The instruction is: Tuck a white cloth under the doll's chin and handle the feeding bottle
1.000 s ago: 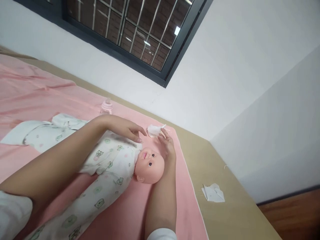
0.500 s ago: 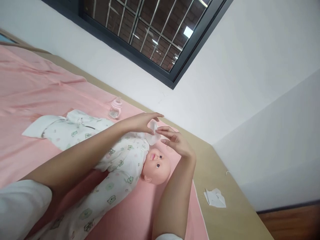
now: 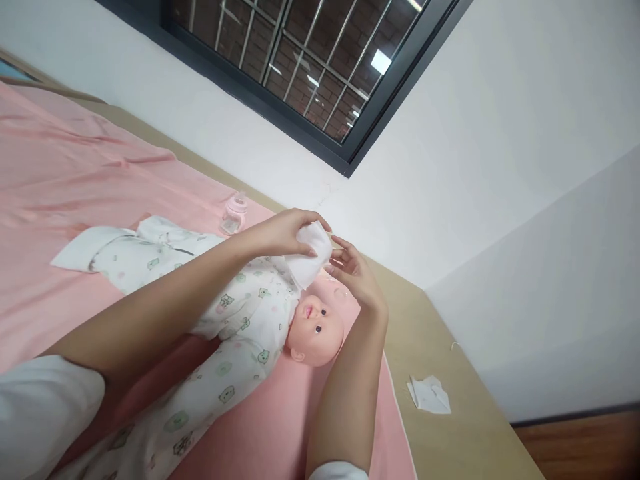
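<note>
A baby doll [image 3: 314,327] in a white printed sleepsuit [image 3: 235,327] lies on a pink sheet [image 3: 75,173], head toward the right. Above its chest my left hand [image 3: 283,232] grips a white wipe [image 3: 310,260] by its upper edge. My right hand [image 3: 355,277] is raised beside it, fingertips touching the wipe's right edge. Both hands hover just above the doll's face.
A small pink baby bottle [image 3: 234,213] stands on the sheet behind the doll. A crumpled white wipe [image 3: 429,395] lies on the tan mattress edge [image 3: 450,433] at the right. A white wall and a barred window [image 3: 300,60] are behind; wooden floor shows lower right.
My left hand moved from the doll's chest, picked up the white wipe beside the doll's head and lifted it. My right hand rose to meet the wipe.
</note>
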Available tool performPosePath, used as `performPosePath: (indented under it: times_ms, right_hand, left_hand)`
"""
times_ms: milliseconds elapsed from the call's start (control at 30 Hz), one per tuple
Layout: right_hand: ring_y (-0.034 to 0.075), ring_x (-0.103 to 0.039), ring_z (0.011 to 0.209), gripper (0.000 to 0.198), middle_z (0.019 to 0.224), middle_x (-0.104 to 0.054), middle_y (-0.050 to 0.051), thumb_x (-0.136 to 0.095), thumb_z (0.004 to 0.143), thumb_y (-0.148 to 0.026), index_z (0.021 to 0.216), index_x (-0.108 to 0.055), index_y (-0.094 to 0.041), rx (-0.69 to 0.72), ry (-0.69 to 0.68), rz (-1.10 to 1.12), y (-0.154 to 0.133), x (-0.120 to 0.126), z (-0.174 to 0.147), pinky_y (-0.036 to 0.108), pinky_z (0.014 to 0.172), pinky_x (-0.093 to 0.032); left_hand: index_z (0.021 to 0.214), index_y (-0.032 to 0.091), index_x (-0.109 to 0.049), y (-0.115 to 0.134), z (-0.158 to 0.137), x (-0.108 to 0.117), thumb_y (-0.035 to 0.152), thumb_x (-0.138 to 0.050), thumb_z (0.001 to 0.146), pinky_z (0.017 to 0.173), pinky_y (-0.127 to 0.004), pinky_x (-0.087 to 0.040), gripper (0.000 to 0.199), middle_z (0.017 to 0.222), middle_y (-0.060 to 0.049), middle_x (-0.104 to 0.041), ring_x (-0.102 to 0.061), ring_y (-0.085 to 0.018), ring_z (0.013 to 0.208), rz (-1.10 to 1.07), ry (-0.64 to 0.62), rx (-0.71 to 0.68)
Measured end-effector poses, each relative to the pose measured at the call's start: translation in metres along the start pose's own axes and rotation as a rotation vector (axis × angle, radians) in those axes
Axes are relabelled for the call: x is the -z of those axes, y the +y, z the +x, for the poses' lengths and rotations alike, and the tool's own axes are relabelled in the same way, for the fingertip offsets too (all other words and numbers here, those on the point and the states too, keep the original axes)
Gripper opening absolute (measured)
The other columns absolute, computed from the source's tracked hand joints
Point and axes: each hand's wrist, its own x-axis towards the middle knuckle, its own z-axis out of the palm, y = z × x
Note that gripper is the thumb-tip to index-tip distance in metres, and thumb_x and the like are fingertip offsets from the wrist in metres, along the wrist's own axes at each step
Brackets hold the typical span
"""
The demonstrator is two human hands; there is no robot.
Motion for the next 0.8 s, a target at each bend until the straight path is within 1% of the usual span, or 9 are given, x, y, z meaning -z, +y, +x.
performPosePath:
  times_ms: [67, 133, 233, 300, 400, 500, 600, 700, 800]
  right_hand:
    - [0.017, -0.060, 0.100, 0.060, 0.098, -0.065, 0.001, -0.080, 0.072, -0.035, 0.126, -0.056, -0.028, 0.011, 0.024, 0.050, -0.001, 0.000, -0.001, 0.037, 0.100, -0.046]
    - [0.016, -0.060, 0.096, 0.047, 0.097, -0.065, 0.002, -0.080, 0.071, -0.034, 0.113, -0.063, -0.025, 0.012, 0.032, 0.080, -0.003, 0.000, -0.002, 0.032, 0.090, -0.050]
    - [0.015, -0.060, 0.089, 0.027, 0.096, -0.066, 0.003, -0.078, 0.073, -0.035, 0.094, -0.068, -0.021, -0.001, 0.040, 0.072, -0.008, 0.000, -0.004, 0.028, 0.080, -0.049]
    - [0.013, -0.059, 0.080, 0.021, 0.088, -0.065, 0.002, -0.075, 0.076, -0.036, 0.085, -0.067, -0.019, -0.014, 0.089, 0.029, -0.012, -0.002, -0.005, 0.026, 0.075, -0.047]
    - [0.011, -0.055, 0.075, 0.020, 0.084, -0.062, 0.000, -0.072, 0.078, -0.037, 0.081, -0.065, -0.019, -0.004, 0.172, -0.011, -0.018, -0.005, -0.005, 0.024, 0.071, -0.045]
    - [0.011, -0.053, 0.073, 0.020, 0.082, -0.061, 0.000, -0.071, 0.079, -0.038, 0.082, -0.064, -0.019, 0.009, 0.194, -0.012, -0.023, -0.009, -0.005, 0.023, 0.066, -0.042]
    - [0.010, -0.051, 0.070, 0.021, 0.076, -0.059, -0.001, -0.069, 0.080, -0.039, 0.081, -0.063, -0.019, 0.019, 0.204, -0.015, -0.026, -0.013, -0.004, 0.023, 0.063, -0.040]
    - [0.010, -0.050, 0.068, 0.024, 0.073, -0.058, -0.001, -0.070, 0.080, -0.042, 0.081, -0.061, -0.019, 0.046, 0.211, -0.017, -0.027, -0.017, -0.002, 0.023, 0.061, -0.039]
    - [0.011, -0.051, 0.069, 0.028, 0.075, -0.060, -0.001, -0.071, 0.078, -0.045, 0.082, -0.061, -0.019, 0.069, 0.208, -0.023, -0.029, -0.021, -0.001, 0.023, 0.062, -0.040]
  left_hand:
    - [0.105, 0.016, -0.065, 0.003, -0.001, 0.003, 0.027, -0.071, 0.070, 0.075, -0.027, -0.046, 0.037, 0.100, -0.004, -0.070, -0.064, -0.020, 0.090, -0.004, 0.004, 0.010]
    - [0.101, 0.015, -0.066, 0.004, -0.002, 0.005, 0.028, -0.072, 0.069, 0.070, -0.026, -0.045, 0.035, 0.093, -0.003, -0.069, -0.063, -0.019, 0.084, 0.012, 0.005, 0.025]
    - [0.107, 0.016, -0.065, 0.000, -0.002, 0.005, 0.030, -0.072, 0.069, 0.071, -0.026, -0.044, 0.041, 0.102, -0.004, -0.068, -0.063, -0.020, 0.089, 0.041, 0.001, 0.023]
    - [0.111, 0.018, -0.064, -0.003, -0.002, 0.004, 0.029, -0.070, 0.069, 0.074, -0.027, -0.044, 0.044, 0.110, -0.004, -0.067, -0.061, -0.021, 0.095, 0.079, -0.011, 0.012]
    - [0.110, 0.019, -0.065, -0.007, -0.002, 0.004, 0.025, -0.066, 0.069, 0.071, -0.025, -0.043, 0.041, 0.112, -0.004, -0.066, -0.061, -0.021, 0.094, 0.142, -0.049, 0.048]
    - [0.106, 0.020, -0.067, -0.007, -0.001, 0.004, 0.021, -0.062, 0.068, 0.062, -0.023, -0.040, 0.038, 0.102, -0.003, -0.068, -0.061, -0.019, 0.085, 0.213, -0.120, 0.089]
    - [0.100, 0.018, -0.068, -0.007, 0.000, 0.005, 0.019, -0.061, 0.067, 0.060, -0.024, -0.039, 0.034, 0.092, -0.002, -0.069, -0.061, -0.018, 0.078, 0.232, -0.201, 0.059]
    - [0.092, 0.016, -0.068, -0.005, 0.000, 0.006, 0.026, -0.063, 0.068, 0.057, -0.023, -0.038, 0.027, 0.085, -0.002, -0.069, -0.060, -0.017, 0.074, 0.188, -0.245, 0.045]
    - [0.075, 0.015, -0.066, -0.004, -0.001, 0.007, 0.036, -0.066, 0.070, 0.048, -0.024, -0.033, 0.021, 0.066, -0.001, -0.062, -0.055, -0.015, 0.059, 0.150, -0.302, 0.131]
